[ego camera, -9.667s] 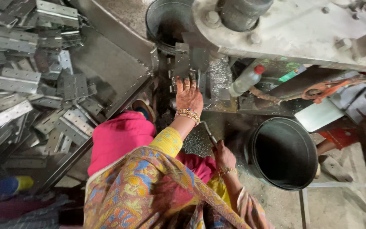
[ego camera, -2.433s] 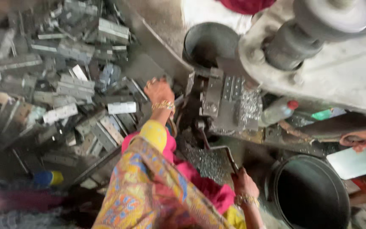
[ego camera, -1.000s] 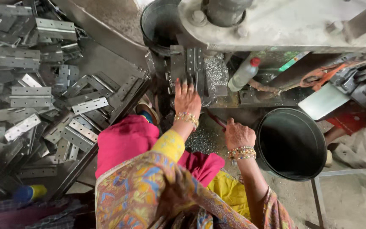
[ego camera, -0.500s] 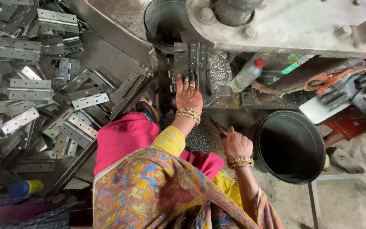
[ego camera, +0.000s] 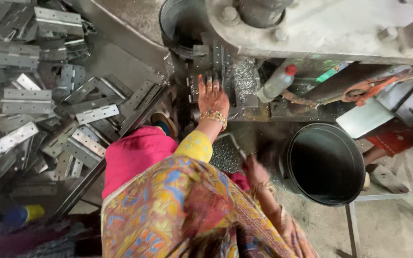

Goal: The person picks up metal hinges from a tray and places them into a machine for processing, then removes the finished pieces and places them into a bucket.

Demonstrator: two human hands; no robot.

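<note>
- Steel hinge [ego camera: 214, 59] on the press bed, pinned flat under your left hand [ego camera: 212, 95], fingers spread.
- Your right hand [ego camera: 255, 171] blurs beside the black bucket [ego camera: 325, 165]; its grip can't be told.

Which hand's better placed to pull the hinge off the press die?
Left. The left hand already rests on the hinge at the die; the right hand is low beside the black bucket, blurred.

Our left hand [ego camera: 212, 98] rests on a hinge plate [ego camera: 214, 59] in the press [ego camera: 321, 28]; heaped hinges [ego camera: 48, 105] lie to our left, a bucket [ego camera: 325, 164] to our right, beside our right hand [ego camera: 255, 172].
</note>
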